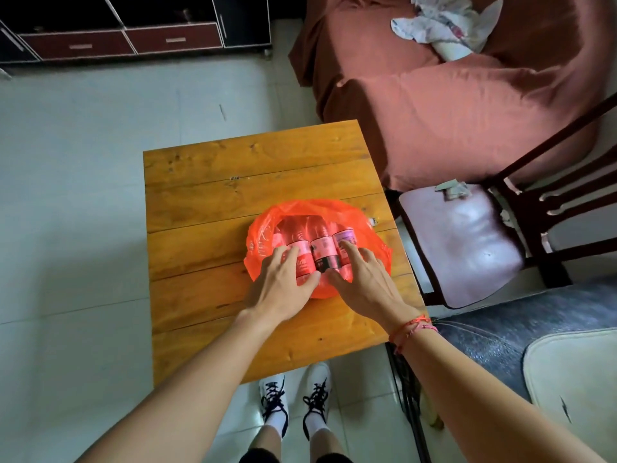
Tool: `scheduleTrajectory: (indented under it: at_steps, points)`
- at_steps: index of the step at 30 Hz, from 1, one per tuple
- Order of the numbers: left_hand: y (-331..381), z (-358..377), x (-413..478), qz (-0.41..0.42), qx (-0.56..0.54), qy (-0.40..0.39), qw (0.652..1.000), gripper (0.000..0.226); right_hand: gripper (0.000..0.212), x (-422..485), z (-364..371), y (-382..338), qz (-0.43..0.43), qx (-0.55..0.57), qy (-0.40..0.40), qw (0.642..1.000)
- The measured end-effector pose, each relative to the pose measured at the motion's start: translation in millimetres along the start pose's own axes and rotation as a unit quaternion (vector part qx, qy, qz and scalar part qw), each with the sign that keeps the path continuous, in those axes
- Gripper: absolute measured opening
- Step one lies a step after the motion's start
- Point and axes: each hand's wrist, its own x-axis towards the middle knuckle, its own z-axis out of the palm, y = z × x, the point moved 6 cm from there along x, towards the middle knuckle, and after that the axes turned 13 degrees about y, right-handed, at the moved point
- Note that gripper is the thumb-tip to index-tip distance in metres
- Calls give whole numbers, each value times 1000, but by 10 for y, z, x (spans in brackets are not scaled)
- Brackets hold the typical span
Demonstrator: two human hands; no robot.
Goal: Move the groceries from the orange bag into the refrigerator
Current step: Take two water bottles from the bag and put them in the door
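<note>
An orange plastic bag (364, 228) lies on a wooden table (233, 182), its mouth spread wide. Inside lie several bottles side by side: one with a pink label (302, 253), one with a dark label (324, 252), one with a purple label (345, 240). My left hand (283, 282) rests over the pink-labelled bottle, fingers spread on it and thumb at its near end. My right hand (364, 279) lies on the bag's right side with fingers on the purple-labelled bottle. Neither hand has lifted anything. No refrigerator is in view.
A chair with a purple seat (460, 245) stands right of the table. A sofa under a reddish cover (450, 105) is behind it, with crumpled cloth (444, 25) on top. A dark cabinet (133, 31) lines the far wall. My feet (293, 396) stand on the tiled floor.
</note>
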Motion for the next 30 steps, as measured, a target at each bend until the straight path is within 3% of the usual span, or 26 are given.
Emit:
scheduleTrajectory:
  at_steps: [6, 11, 17, 21, 27, 30]
  points:
    - [-69, 371, 268, -62, -18, -16, 998, 47, 64, 344, 304, 155, 40, 53, -21, 998]
    - [-317, 744, 499, -189, -66, -15, 980, 25, 58, 589, 624, 294, 89, 100, -62, 989]
    - [-646, 1106, 601, -338, -153, -6, 929, 33, 66, 777, 970, 435, 144, 126, -99, 976]
    - [-843, 1298, 664, -385, -168, -4, 907, 40, 74, 871, 1132, 531, 193, 172, -120, 958]
    - [-943, 1417, 748, -415, -154, 13, 897, 48, 37, 1007, 1316, 657, 207, 174, -119, 955]
    - [-933, 1420, 769, -415, -137, 11, 900, 50, 37, 1095, 1433, 716, 216, 167, -111, 955]
